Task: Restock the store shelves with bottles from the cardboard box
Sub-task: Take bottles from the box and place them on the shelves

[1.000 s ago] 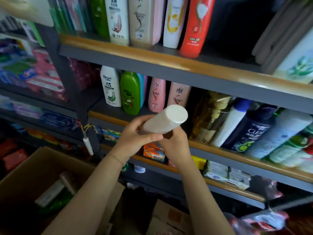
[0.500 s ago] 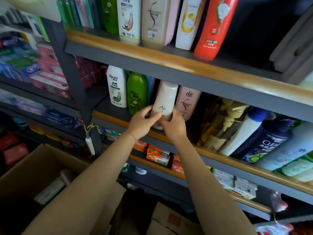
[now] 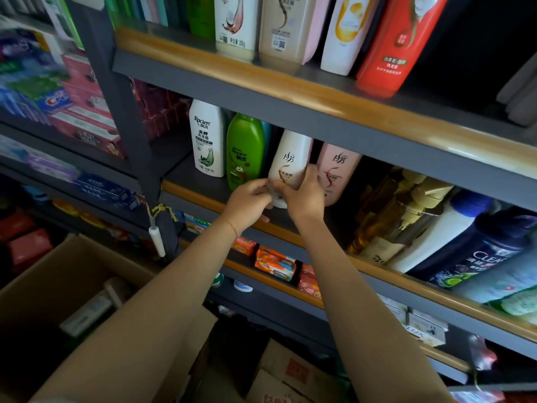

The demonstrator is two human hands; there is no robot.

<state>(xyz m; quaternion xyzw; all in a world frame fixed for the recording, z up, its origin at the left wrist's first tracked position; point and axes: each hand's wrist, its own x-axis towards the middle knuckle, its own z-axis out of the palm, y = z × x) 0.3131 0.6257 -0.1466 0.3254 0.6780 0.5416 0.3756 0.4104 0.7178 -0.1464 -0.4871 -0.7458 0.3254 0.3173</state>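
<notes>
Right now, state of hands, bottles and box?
left hand: gripping the cream bottle's base
right hand: gripping the same base
cream bottle: upright on shelf, held
pink bottle: upright, beside it
green bottle: upright
cardboard box: open, a bottle lying inside

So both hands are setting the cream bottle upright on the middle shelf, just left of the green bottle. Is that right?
Not quite. The head view shows the cream bottle standing just right of the green bottle, between it and the pink bottle. The rest holds: the left hand and right hand are both at its base, upright on the middle shelf.
</notes>
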